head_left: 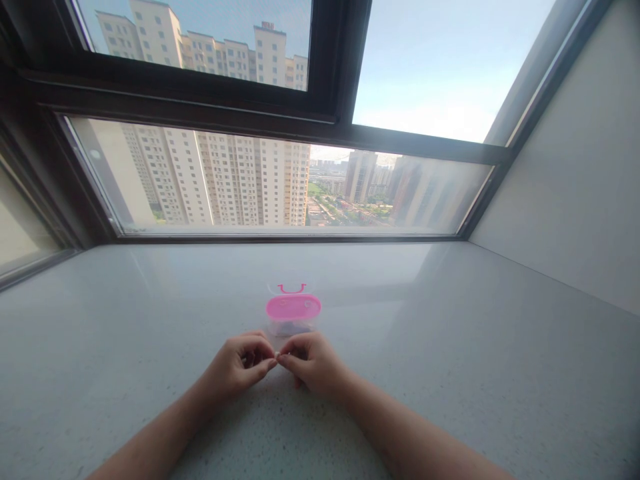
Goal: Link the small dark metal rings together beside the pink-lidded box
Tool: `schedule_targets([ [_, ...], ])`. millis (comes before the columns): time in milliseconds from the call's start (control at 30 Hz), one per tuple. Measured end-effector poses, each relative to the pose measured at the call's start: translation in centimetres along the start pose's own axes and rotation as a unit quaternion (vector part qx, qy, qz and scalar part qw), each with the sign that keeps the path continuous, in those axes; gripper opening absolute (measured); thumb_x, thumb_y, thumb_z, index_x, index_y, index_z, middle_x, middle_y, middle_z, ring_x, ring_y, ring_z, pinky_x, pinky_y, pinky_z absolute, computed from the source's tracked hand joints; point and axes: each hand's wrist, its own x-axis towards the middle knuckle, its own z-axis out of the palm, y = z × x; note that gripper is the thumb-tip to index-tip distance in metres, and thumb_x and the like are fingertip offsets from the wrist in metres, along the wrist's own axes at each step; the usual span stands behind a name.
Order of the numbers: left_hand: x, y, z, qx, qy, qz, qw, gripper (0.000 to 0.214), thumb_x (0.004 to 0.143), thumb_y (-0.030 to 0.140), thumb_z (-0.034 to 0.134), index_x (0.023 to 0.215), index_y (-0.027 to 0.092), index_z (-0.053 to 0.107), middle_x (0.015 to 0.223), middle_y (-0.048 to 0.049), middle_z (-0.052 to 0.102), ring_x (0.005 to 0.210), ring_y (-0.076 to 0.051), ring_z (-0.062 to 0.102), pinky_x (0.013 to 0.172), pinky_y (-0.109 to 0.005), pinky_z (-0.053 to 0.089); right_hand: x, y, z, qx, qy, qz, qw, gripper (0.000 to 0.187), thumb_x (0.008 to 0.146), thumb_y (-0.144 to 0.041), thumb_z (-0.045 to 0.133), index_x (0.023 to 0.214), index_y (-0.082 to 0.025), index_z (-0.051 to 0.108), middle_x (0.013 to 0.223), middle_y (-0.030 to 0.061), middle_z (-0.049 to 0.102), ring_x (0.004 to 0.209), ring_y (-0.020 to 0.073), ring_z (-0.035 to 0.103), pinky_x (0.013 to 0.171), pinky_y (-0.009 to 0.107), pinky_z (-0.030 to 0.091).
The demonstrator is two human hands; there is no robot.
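My left hand (243, 360) and my right hand (314, 363) meet fingertip to fingertip low over the counter, both closed in a pinch. Between the thumbs and forefingers shows a tiny whitish piece (277, 356), too small to name. Just beyond my hands stands a small clear plastic box with a pink lid (293, 307). Its lid bears a couple of small pale marks or bits. Something bluish-grey shows dimly through the box's clear side, partly hidden by my hands. Behind the lid lies a pink handle (292, 289).
The pale speckled counter (450, 373) runs under everything to a dark window frame (280, 240) at the back. A white wall (575, 180) bounds the right side. Tall buildings show through the glass.
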Motion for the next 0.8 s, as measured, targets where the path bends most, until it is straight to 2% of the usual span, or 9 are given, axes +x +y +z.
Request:
schedule_targets([
  [367,-0.1,0.5,0.2,0.017,0.011,0.019,1.000,0.015,0.076,0.021,0.053,0.067,0.014,0.061,0.066,0.0006,0.051,0.057,-0.011,0.046,0.052,-0.021,0.037,0.0,0.1,0.1,0.014,-0.019,-0.033,0.999,0.018,0.077,-0.022,0.055,0.075,-0.011,0.070,0.044,-0.0036,0.046,0.037,0.0065,0.044,0.036,0.015,0.031],
  [567,-0.1,1.4,0.2,0.051,0.028,0.016,0.998,0.015,0.078,0.021,0.051,0.066,0.015,0.058,0.066,0.0008,0.050,0.058,-0.012,0.047,0.053,-0.021,0.038,0.1,0.3,0.2,0.031,-0.005,-0.022,0.999,0.023,0.078,-0.019,0.051,0.093,-0.014,0.068,0.046,-0.0044,0.047,0.036,0.0072,0.045,0.035,0.015,0.034],
  [667,-0.4,2.5,-0.8,0.077,0.049,0.036,0.995,0.015,0.080,0.021,0.049,0.068,0.016,0.057,0.068,0.0006,0.051,0.062,-0.012,0.049,0.056,-0.021,0.039,0.1,0.4,0.2,0.028,-0.010,-0.028,0.999,0.023,0.076,-0.017,0.052,0.093,-0.014,0.066,0.048,-0.0048,0.047,0.037,0.0073,0.046,0.036,0.016,0.036],
  [800,-0.3,4.6,-3.1,0.136,0.101,0.068,0.983,0.013,0.081,0.022,0.051,0.070,0.016,0.057,0.069,0.0010,0.051,0.060,-0.011,0.046,0.056,-0.021,0.039,0.1,0.7,0.3,0.023,-0.013,-0.039,0.999,0.021,0.075,-0.018,0.051,0.089,-0.013,0.066,0.050,-0.0047,0.047,0.038,0.0069,0.046,0.036,0.015,0.037],
])
